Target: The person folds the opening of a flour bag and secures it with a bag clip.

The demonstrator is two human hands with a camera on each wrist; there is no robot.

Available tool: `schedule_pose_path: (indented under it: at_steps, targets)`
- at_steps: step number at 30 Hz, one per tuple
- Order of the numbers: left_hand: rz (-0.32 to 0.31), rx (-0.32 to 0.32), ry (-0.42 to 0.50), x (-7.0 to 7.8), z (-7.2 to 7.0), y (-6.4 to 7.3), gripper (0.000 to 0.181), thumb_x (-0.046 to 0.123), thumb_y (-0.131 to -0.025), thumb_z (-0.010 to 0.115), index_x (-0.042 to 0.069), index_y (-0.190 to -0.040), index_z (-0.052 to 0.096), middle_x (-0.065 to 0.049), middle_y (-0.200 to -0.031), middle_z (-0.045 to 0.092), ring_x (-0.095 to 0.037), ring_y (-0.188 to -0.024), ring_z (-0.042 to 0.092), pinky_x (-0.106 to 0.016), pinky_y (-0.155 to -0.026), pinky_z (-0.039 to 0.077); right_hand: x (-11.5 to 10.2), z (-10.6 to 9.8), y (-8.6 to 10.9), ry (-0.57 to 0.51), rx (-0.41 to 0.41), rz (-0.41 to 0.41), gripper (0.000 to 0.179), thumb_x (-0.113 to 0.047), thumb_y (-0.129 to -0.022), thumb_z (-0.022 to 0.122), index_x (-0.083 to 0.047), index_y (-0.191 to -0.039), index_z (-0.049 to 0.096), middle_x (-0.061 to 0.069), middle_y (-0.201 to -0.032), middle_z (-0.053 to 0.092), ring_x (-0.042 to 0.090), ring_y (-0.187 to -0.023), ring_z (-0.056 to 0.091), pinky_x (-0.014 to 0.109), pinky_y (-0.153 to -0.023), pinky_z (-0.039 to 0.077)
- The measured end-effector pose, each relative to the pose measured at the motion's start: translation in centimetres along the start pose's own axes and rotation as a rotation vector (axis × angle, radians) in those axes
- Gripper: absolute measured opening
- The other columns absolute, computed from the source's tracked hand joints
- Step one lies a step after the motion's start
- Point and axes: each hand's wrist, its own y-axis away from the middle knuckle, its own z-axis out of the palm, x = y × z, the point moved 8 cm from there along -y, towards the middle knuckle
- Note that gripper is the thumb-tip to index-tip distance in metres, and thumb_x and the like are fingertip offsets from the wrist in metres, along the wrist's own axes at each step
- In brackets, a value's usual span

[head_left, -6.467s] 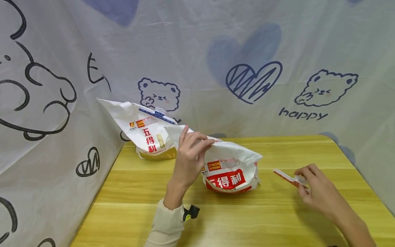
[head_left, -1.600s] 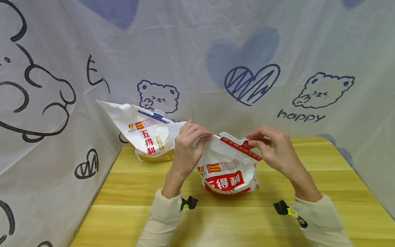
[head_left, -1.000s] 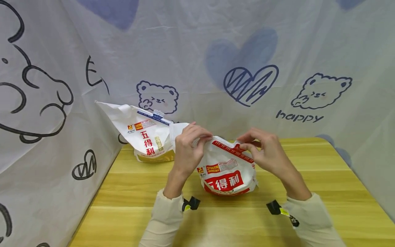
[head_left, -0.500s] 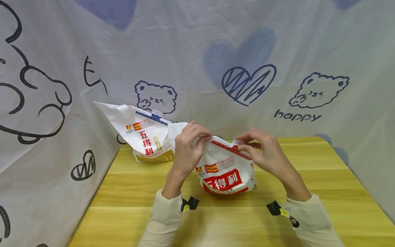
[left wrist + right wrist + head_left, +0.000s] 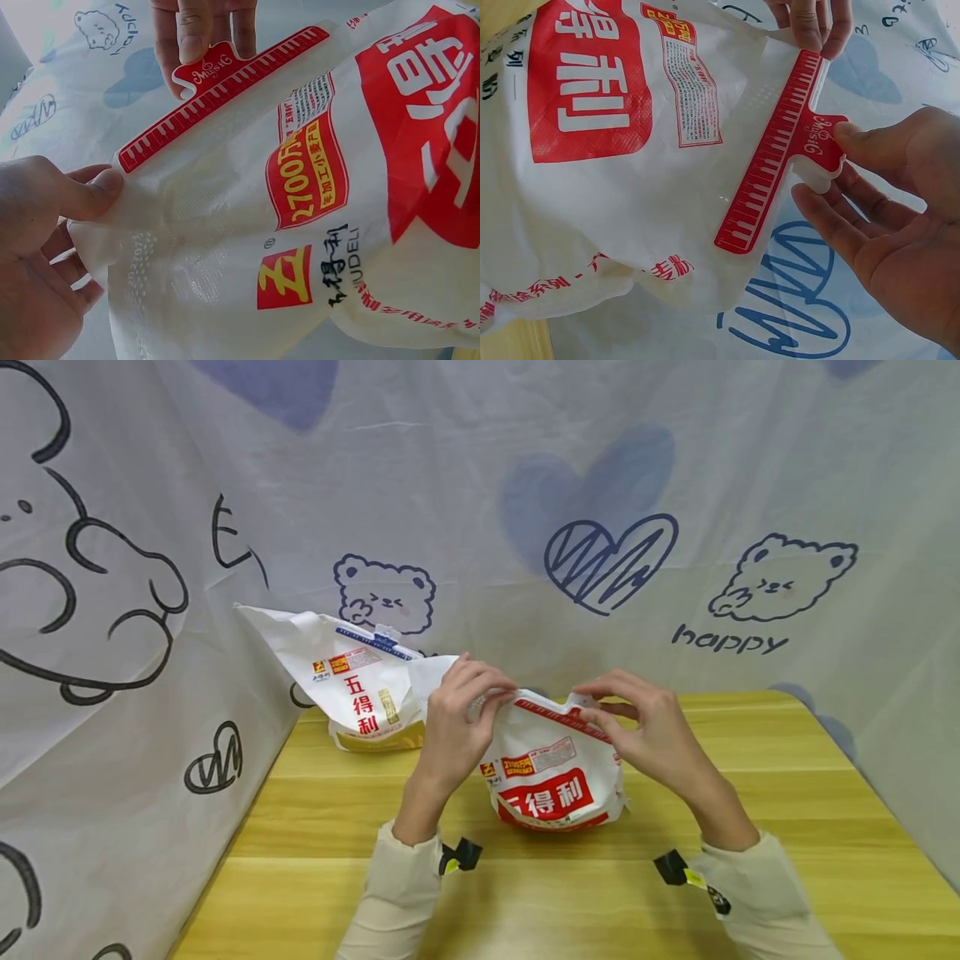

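Observation:
A white flour sack [image 5: 546, 789] with a red label stands on the table, its top edge gathered upward. My left hand [image 5: 459, 727] pinches the left part of that edge between thumb and fingers. My right hand [image 5: 660, 735] holds a red-and-white bag clip [image 5: 769, 161], printed with piano keys and the word Music, by its handle tabs. The thumb lies on the red tab and fingertips are at the white tab behind it. In the left wrist view the bar of the clip [image 5: 217, 97] lies along the sack's top edge, its near end right beside my left thumb.
Behind to the left stands a second white flour sack [image 5: 367, 693] with a gold base. A blue bag clip [image 5: 378, 642] sits along its top. Printed cloth [image 5: 480, 510] walls the wooden table [image 5: 570, 893] at the back and sides.
My right hand has brought the red clip from the right of the table to the sack's top edge, then slid it lower over the edge. My left hand has kept its pinch.

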Motion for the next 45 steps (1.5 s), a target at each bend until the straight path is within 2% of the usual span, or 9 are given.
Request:
schedule_pose_path:
  at_steps: [8,16,19,23,28,38,42,45]
  targets:
    - [0.021,0.026,-0.008,0.3,-0.4,0.5,0.012,-0.006,-0.09,0.074,0.002,-0.098,0.077,-0.008,-0.103,0.072,-0.023,-0.102,0.066,-0.047,-0.123,0.027,-0.2,-0.3,0.7,0.02,0.034,-0.032,0.037,0.008,-0.088,0.075,-0.009,-0.122,0.072,0.001,-0.119,0.069,0.02,-0.112,0.066,0.034,-0.093,0.057]
    - [0.055,0.111,0.013,0.9,-1.3,1.7,0.021,-0.013,-0.087,0.071,0.003,-0.099,0.078,-0.012,-0.114,0.072,-0.03,-0.12,0.063,-0.054,-0.119,0.032,-1.0,-1.4,2.5,0.03,0.177,-0.158,0.036,0.013,-0.085,0.076,-0.004,-0.116,0.073,0.005,-0.114,0.072,0.022,-0.107,0.069,0.022,-0.096,0.053]
    - [0.075,0.132,0.014,1.5,-1.7,2.5,0.021,-0.012,-0.086,0.073,0.004,-0.1,0.078,-0.014,-0.119,0.07,-0.031,-0.122,0.061,-0.056,-0.117,0.034,-1.3,-1.4,3.3,0.042,0.176,-0.187,0.038,0.013,-0.082,0.078,-0.005,-0.116,0.073,0.005,-0.113,0.072,0.021,-0.104,0.069,0.018,-0.095,0.052]
    - [0.119,0.131,0.011,2.3,-1.9,3.6,0.022,-0.01,-0.084,0.076,0.004,-0.1,0.077,-0.016,-0.127,0.066,-0.034,-0.125,0.058,-0.051,-0.113,0.042,-0.9,-0.8,4.3,0.055,0.153,-0.194,0.039,0.012,-0.081,0.08,-0.006,-0.115,0.074,0.005,-0.113,0.073,0.021,-0.101,0.07,0.016,-0.094,0.052]
    - [0.157,0.059,0.002,2.8,-0.9,5.2,0.027,-0.008,-0.081,0.08,0.004,-0.105,0.076,-0.017,-0.127,0.065,-0.034,-0.123,0.058,-0.042,-0.108,0.047,0.0,0.1,5.4,0.074,0.122,-0.176,0.039,0.01,-0.081,0.08,-0.007,-0.115,0.074,0.002,-0.114,0.072,0.019,-0.103,0.069,0.016,-0.096,0.05]
    - [0.165,-0.193,-0.079,2.5,2.3,8.3,0.033,-0.003,-0.077,0.086,0.007,-0.107,0.077,-0.01,-0.123,0.066,-0.028,-0.12,0.059,-0.039,-0.109,0.046,1.4,1.6,7.1,0.087,0.019,-0.119,0.034,0.005,-0.082,0.082,-0.01,-0.112,0.074,-0.004,-0.116,0.069,0.018,-0.112,0.065,0.018,-0.106,0.044]
    - [0.193,-0.283,-0.131,2.6,3.7,9.5,0.033,0.0,-0.077,0.087,0.009,-0.108,0.077,-0.009,-0.123,0.067,-0.025,-0.119,0.059,-0.037,-0.109,0.046,1.6,2.4,8.0,0.105,0.002,-0.17,0.034,0.007,-0.079,0.083,-0.01,-0.107,0.075,-0.002,-0.114,0.069,0.018,-0.106,0.066,0.013,-0.1,0.045]
    - [0.214,-0.316,-0.169,2.8,4.5,10.1,0.029,0.002,-0.078,0.086,0.009,-0.105,0.078,-0.008,-0.122,0.068,-0.024,-0.119,0.06,-0.036,-0.111,0.044,1.7,2.8,8.5,0.134,0.007,-0.225,0.037,0.012,-0.074,0.084,-0.009,-0.104,0.075,0.001,-0.112,0.07,0.019,-0.101,0.067,0.01,-0.096,0.046]
